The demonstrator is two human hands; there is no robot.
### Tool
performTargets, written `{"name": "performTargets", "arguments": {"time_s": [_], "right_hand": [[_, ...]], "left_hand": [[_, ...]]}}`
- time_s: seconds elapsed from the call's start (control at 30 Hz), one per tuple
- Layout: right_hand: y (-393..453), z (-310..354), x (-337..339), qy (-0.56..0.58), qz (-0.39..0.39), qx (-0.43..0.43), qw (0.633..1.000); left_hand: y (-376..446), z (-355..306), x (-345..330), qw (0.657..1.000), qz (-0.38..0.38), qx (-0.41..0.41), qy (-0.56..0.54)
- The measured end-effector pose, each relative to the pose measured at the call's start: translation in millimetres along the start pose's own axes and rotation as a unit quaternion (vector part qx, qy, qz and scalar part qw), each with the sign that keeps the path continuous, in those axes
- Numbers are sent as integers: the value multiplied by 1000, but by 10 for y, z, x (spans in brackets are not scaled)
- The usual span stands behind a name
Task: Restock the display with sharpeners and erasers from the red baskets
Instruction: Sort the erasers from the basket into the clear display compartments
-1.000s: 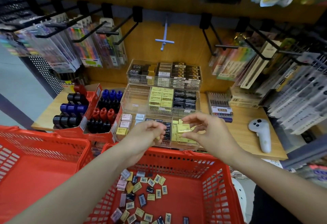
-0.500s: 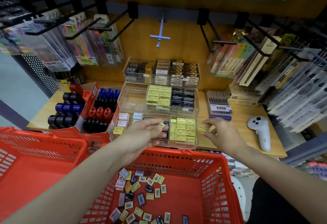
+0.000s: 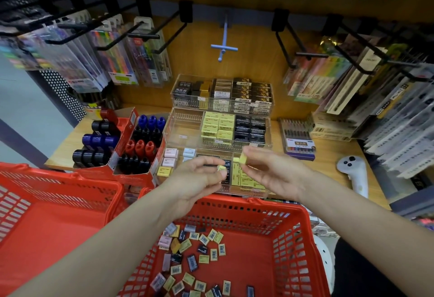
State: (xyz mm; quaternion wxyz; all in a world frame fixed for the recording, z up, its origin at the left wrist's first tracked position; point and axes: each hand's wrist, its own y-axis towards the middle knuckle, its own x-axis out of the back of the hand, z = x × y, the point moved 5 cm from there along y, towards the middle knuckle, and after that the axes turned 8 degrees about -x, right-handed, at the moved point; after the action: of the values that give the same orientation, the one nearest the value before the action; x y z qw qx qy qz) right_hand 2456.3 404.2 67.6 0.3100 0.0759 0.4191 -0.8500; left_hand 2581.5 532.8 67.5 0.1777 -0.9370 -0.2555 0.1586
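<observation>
Wooden shelving [image 3: 333,153] carries boxed sharpeners [image 3: 141,146] at left and a clear tiered display [image 3: 187,130]. Over its front tier, the left hand [image 3: 197,179] pinches a yellow eraser [image 3: 221,168]; the right hand [image 3: 272,172] pinches another yellow eraser [image 3: 243,158]. Loose erasers [image 3: 197,256] lie in the red basket [image 3: 298,238] below.

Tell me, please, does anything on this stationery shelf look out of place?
Yes: a white handheld controller lies on the wooden shelf right of the clear eraser trays. It is the only thing there that isn't stationery stock. The trays look tidy, though the middle one's left section is bare.
</observation>
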Motion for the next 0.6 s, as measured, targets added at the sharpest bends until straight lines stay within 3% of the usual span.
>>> {"name": "performTargets", "arguments": {"time_s": [0.07,0.17,0.27,0.47,0.6], "right_hand": [[-25,47,81,-223,-61,61,971],[-64,182,240,-533,-151,196,809],[-25,201,356,-647,-167,242,704],[132,95,380,-747,-160,224,605],[237,53,335,-772,-150,204,583]], "left_hand": [[15,5,23,1000,-3,5,-2],[31,3,16,994,6,34,-107],[33,8,13,988,4,46,-146],[4,10,16,990,-10,45,-134],[-5,1,45,990,-14,45,-135]]}}
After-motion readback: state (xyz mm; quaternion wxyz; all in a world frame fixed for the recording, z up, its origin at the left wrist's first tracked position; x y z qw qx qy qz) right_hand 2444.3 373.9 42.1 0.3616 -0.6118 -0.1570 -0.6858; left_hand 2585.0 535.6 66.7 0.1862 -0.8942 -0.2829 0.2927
